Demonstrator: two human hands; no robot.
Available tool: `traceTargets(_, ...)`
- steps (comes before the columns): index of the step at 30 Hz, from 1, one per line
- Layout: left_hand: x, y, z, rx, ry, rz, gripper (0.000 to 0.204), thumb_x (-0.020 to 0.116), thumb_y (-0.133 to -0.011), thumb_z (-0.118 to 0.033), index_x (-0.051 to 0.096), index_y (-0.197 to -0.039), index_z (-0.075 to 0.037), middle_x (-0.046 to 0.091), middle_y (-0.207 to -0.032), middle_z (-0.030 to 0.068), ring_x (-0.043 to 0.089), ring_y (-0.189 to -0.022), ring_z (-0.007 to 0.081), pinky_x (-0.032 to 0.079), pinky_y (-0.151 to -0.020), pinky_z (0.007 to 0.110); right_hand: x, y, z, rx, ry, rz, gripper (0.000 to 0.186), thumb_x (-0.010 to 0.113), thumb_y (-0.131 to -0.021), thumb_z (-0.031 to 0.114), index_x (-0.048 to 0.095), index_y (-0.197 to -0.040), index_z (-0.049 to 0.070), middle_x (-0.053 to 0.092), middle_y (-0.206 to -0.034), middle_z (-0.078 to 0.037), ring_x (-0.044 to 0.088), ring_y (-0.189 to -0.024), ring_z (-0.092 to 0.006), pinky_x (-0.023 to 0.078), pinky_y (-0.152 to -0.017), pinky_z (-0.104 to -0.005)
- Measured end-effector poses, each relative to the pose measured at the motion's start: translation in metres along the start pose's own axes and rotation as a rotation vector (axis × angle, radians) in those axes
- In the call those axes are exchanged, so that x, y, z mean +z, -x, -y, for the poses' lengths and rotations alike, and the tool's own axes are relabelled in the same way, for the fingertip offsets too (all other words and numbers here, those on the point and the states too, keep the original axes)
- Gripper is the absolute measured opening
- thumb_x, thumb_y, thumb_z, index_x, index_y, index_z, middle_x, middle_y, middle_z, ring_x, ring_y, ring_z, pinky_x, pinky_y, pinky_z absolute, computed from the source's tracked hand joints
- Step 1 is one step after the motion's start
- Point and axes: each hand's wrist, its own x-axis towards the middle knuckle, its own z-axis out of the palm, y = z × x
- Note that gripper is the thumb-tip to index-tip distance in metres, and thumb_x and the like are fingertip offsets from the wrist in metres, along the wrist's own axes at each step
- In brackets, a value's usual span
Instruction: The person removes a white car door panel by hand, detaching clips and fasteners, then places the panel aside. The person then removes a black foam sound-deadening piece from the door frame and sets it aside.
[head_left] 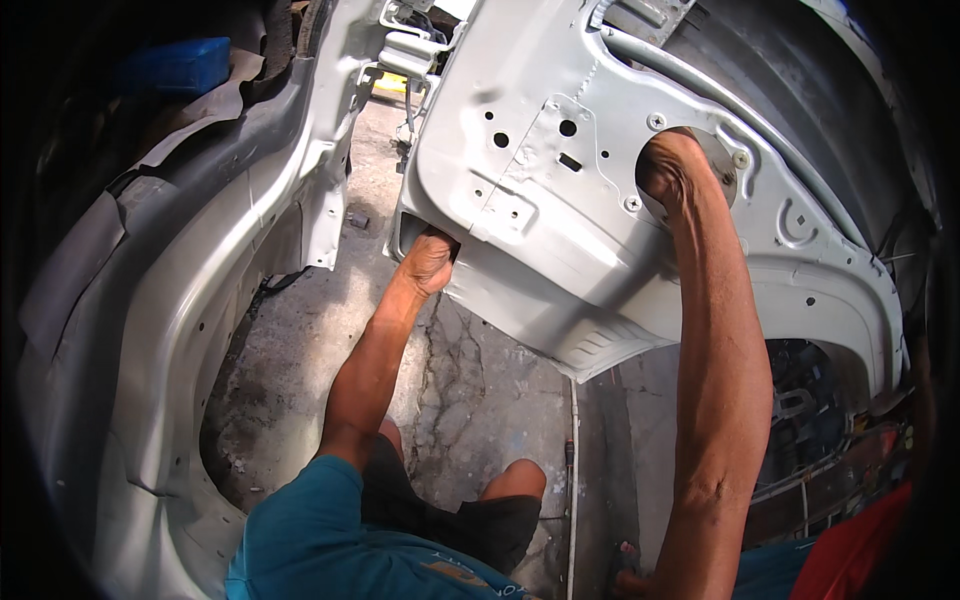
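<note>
A bare silver-white car door (560, 225) hangs in front of me, its inner side facing me and dotted with holes and stamped ridges. My left hand (430, 262) reaches into a squarish opening (409, 230) at the door's lower left corner. Its fingers are hidden inside the metal. Farther right, my right hand (676, 160) goes through a large round opening (723, 168), in past the wrist. Those fingers are out of sight too, so what either hand touches within the door cannot be seen.
Left of the door curves the car body frame (165, 330), with hinge parts (408, 52) joining them at the top. A blue object (175, 65) lies inside the body. Below is cracked concrete floor (480, 370), with a thin pale rod (574, 500). Red fabric (850, 560) shows at lower right.
</note>
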Motion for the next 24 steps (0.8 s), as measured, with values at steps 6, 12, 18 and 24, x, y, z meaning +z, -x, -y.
traceTargets(6,-0.007,0.0,-0.003,-0.006,-0.039,0.007,0.035,0.067,-0.096,-0.007,0.062,-0.131,-0.001,0.065,-0.13,0.005,0.059,-0.122,0.0174,0.044,-0.109,0.033,0.016,-0.041,-0.041,0.013,-0.106,0.03,0.027,0.064,-0.098,0.014,0.066,-0.112,-0.008,0.069,-0.098,-0.013,0.057,-0.071,-0.0165,0.051,-0.062,-0.0309)
traceTargets(12,0.004,-0.002,0.004,0.034,-0.048,0.033,0.038,0.067,-0.096,-0.006,0.061,-0.133,0.0,0.065,-0.131,0.0047,0.059,-0.122,0.0166,0.044,-0.109,0.032,0.021,-0.044,-0.055,0.03,-0.41,-0.035,0.026,0.062,-0.099,0.013,0.065,-0.114,-0.009,0.069,-0.1,-0.014,0.058,-0.074,-0.0161,0.052,-0.064,-0.0315)
traceTargets(18,0.004,-0.003,0.003,0.024,-0.045,-0.025,0.037,0.069,-0.095,-0.006,0.062,-0.131,-0.001,0.066,-0.129,0.004,0.06,-0.121,0.0157,0.045,-0.107,0.032,-0.005,0.018,0.016,0.033,-0.616,-0.067,0.026,0.062,-0.099,0.011,0.065,-0.116,-0.008,0.07,-0.102,-0.015,0.058,-0.076,-0.0168,0.052,-0.069,-0.0317)
traceTargets(24,-0.015,-0.005,0.007,0.027,-0.094,-0.03,0.041,0.073,-0.091,-0.007,0.062,-0.131,-0.003,0.068,-0.126,0.0024,0.061,-0.119,0.016,0.048,-0.106,0.033,-0.013,0.025,0.031,0.051,-0.035,-0.008,0.026,0.06,-0.099,0.012,0.065,-0.115,-0.008,0.07,-0.102,-0.015,0.06,-0.076,-0.0189,0.053,-0.068,-0.0346)
